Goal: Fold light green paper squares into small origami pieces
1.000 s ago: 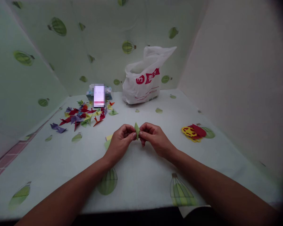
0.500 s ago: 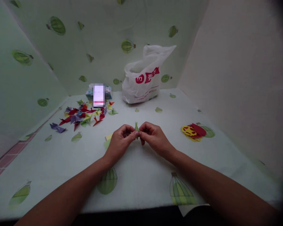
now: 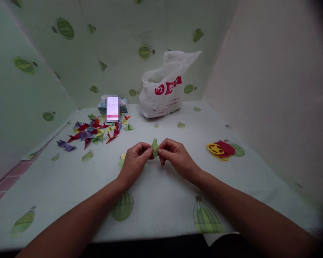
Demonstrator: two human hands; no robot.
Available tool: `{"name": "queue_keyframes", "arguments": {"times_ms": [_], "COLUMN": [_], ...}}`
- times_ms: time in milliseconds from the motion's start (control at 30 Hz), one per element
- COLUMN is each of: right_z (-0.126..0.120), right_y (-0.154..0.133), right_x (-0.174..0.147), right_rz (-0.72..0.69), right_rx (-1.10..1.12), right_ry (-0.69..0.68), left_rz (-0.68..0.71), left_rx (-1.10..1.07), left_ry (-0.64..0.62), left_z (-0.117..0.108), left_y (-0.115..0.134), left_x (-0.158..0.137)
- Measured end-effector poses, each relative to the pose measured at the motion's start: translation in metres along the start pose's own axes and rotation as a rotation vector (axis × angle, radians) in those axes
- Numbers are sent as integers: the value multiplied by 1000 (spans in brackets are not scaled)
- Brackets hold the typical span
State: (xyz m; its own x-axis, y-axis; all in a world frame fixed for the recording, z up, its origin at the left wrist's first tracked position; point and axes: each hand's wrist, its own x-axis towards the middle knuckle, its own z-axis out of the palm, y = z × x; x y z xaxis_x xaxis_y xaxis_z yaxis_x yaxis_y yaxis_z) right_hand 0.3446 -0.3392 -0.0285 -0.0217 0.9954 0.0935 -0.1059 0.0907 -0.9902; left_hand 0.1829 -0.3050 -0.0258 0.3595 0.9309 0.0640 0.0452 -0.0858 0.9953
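Observation:
A small piece of folded green paper (image 3: 155, 146), pointed at the top, is held upright between both hands above the table. My left hand (image 3: 136, 157) pinches its left edge between thumb and fingers. On the opposite edge, the thumb and fingers of my right hand (image 3: 176, 154) are closed on it. Partly hidden behind my left hand lie green and yellow paper sheets (image 3: 122, 163). To the left, a pile of folded paper cranes (image 3: 88, 133) in red, purple, green, yellow and orange is spread over the table.
A phone (image 3: 112, 108) with a lit, blurred screen leans against a tissue box (image 3: 123, 106) behind the pile. A white plastic bag (image 3: 161, 102) stands at the back. Red and yellow cut-out paper shapes (image 3: 221, 149) lie at right. Walls enclose the table (image 3: 164, 208).
The folded green paper has turned from a narrow edge to a wider, diamond-like face toward me. My left thumb and fingers have shifted slightly left, away from the right hand.

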Motion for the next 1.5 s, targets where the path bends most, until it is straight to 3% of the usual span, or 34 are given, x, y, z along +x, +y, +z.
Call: {"name": "queue_keyframes", "arguments": {"times_ms": [267,867,1133,1300,1500], "right_z": [1,0,0,2,1], "right_y": [-2,2,-4,-4,-5], "right_x": [0,1,-5,-8,-4], "right_rz": [-31,-94,-193,-259,-145], "right_rx": [-8,84,-168,-287,-93], "right_ry": [-9,-16,3,21,9], "left_rz": [27,29,-37,-56,39], "left_rx": [23,-144,-243,-102,11], "left_ry": [-6,-12,-11,-53,8], "left_z": [1,1,2,1,0], "left_y": [1,3,3,5,6], "left_x": [0,-1,-1,-1,-1]}}
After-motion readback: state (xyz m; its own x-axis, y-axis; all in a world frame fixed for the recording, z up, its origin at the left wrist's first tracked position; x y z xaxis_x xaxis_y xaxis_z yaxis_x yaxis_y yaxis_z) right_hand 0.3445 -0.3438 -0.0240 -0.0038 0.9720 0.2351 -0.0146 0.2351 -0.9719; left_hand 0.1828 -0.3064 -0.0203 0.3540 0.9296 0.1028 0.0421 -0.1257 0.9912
